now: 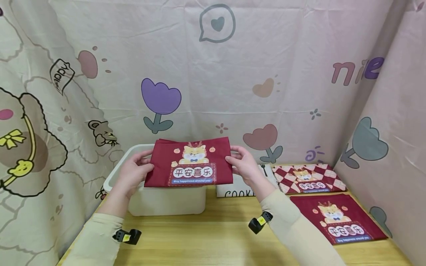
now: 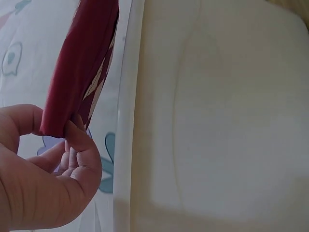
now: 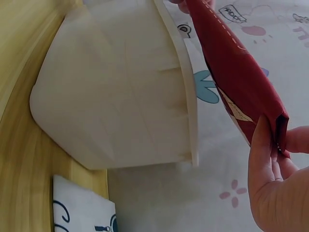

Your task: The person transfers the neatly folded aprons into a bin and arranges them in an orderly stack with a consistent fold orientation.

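Observation:
A folded dark red cloth [image 1: 193,162] with a cartoon animal and white lettering is held up level by both hands, above the white bin [image 1: 166,201]. My left hand [image 1: 135,170] pinches its left end between thumb and fingers; in the left wrist view the cloth [image 2: 79,67] shows a diamond-patterned underside. At the opposite end my right hand [image 1: 244,164] pinches the cloth, thumb on the front and fingers behind. The right wrist view has the cloth [image 3: 241,72] slanting beside the bin's rim [image 3: 186,87]. Most of the bin's inside is hidden behind the cloth.
To the right on the wooden table [image 1: 213,236] lie a diamond-patterned folded cloth [image 1: 283,179] and another dark red folded cloth [image 1: 362,214]. A white cloth with black lettering [image 1: 229,186] lies partly behind my right hand. Printed curtains [image 1: 213,92] enclose the table's back and sides.

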Motion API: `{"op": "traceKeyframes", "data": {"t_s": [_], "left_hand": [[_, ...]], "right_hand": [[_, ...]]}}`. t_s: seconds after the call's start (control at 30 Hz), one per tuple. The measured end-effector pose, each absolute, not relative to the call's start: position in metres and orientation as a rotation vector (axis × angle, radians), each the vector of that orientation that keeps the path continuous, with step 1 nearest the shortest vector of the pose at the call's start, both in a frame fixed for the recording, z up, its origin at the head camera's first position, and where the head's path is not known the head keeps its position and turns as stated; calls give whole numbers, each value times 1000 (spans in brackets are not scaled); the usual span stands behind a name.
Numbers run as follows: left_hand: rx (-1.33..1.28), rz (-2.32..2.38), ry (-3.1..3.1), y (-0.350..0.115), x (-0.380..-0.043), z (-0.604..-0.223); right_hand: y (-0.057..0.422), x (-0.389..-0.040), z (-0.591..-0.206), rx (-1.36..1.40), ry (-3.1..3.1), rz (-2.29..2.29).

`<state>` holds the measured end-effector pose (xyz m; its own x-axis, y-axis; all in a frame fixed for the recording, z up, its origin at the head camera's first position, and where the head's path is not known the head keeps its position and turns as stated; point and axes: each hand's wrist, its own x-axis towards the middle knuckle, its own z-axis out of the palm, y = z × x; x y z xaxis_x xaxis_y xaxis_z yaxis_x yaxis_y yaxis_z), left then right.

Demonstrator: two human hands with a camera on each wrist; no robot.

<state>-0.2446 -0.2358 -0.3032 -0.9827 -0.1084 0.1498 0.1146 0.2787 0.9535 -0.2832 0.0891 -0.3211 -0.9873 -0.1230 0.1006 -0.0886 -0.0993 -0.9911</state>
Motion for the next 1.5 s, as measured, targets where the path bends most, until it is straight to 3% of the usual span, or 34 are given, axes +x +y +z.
{"op": "traceKeyframes", "data": {"t_s": [0.63, 1.5], "left_hand": [[127, -1462, -2519, -280, -260, -304], [275, -1214, -2600, -296, -268, -305]], "right_hand": [[34, -305, -316, -260, 2136, -2224], [1, -319, -315, -257, 2458, -1941]]}}
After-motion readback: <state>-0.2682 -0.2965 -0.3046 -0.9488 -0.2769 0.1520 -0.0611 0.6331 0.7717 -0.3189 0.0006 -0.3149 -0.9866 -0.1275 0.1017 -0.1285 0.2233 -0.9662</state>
